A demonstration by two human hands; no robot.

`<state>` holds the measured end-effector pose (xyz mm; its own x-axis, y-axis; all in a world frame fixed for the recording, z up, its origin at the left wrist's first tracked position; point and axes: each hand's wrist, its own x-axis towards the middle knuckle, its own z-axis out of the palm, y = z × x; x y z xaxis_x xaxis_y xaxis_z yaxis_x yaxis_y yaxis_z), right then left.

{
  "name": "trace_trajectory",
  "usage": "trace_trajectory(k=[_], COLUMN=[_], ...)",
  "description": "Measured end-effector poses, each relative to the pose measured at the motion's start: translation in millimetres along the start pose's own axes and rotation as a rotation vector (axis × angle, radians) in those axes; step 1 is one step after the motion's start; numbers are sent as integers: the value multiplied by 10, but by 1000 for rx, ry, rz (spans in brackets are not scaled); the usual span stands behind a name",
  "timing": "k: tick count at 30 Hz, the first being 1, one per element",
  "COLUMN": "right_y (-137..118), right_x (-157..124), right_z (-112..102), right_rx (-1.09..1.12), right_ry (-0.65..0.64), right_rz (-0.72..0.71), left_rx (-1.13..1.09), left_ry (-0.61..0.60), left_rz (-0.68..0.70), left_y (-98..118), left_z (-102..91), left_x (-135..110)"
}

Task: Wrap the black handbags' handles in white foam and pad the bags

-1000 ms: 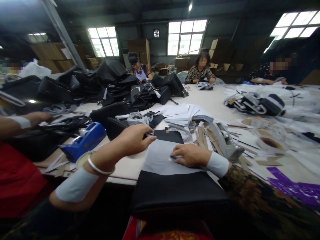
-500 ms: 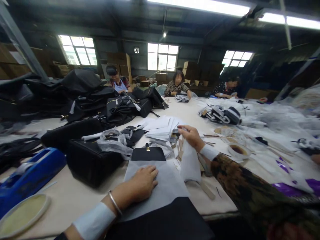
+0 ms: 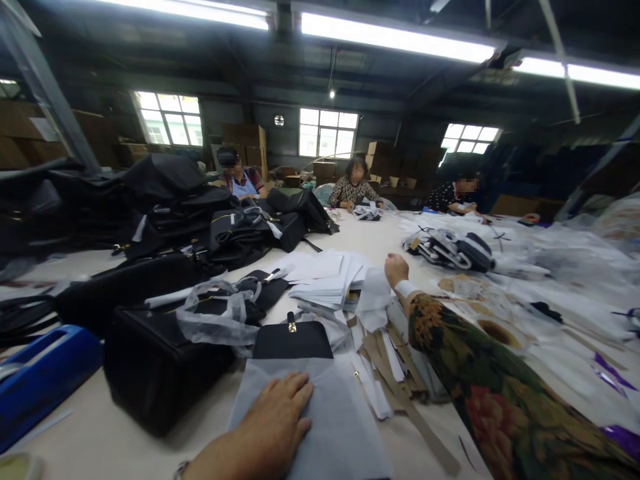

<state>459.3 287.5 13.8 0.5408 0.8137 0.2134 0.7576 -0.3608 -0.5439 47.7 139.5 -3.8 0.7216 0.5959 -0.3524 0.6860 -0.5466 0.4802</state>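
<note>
My left hand (image 3: pixel 280 417) lies flat with its fingers loosely spread on a thin white sheet (image 3: pixel 340 407). The sheet covers most of a black bag piece, whose black flap (image 3: pixel 295 340) with a gold clasp (image 3: pixel 292 327) shows beyond its far edge. My right hand (image 3: pixel 397 269) is stretched forward with curled fingers. Just left of it, a bent piece of white paper (image 3: pixel 374 297) stands beside the paper stack (image 3: pixel 325 277). Whatever those curled fingers may hold is hidden from me.
Left of the sheet sits a black bag (image 3: pixel 165 367) with wrapped handles. A blue tape dispenser (image 3: pixel 45 380) is at the left edge. Cardboard strips (image 3: pixel 395 373) lie under my right forearm. Black bags (image 3: pixel 170 200) are heaped behind; several people sit across the table.
My right hand has moved forward and slightly right, its fingers now curled. The white paper beneath it has shifted, exposing more cardboard strips. My left hand still rests on the sheet; the view has tilted up.
</note>
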Motion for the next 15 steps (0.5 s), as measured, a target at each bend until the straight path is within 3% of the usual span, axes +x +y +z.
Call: trace_trajectory(k=[4, 8, 12, 15], right_y=[183, 229, 132, 57], right_x=[-50, -48, -52, -197], right_z=[63, -41, -246, -264], right_rx=[-373, -601, -681, -660], right_ry=[-227, -403, -464, -459], right_rz=[-77, -139, -187, -246], left_rx=[14, 49, 68, 86], left_ry=[-19, -13, -14, -5], left_rz=[-16, -13, -26, -3], left_y=[-1, -1, 19, 24], left_z=[5, 11, 11, 21], left_x=[38, 61, 45, 35])
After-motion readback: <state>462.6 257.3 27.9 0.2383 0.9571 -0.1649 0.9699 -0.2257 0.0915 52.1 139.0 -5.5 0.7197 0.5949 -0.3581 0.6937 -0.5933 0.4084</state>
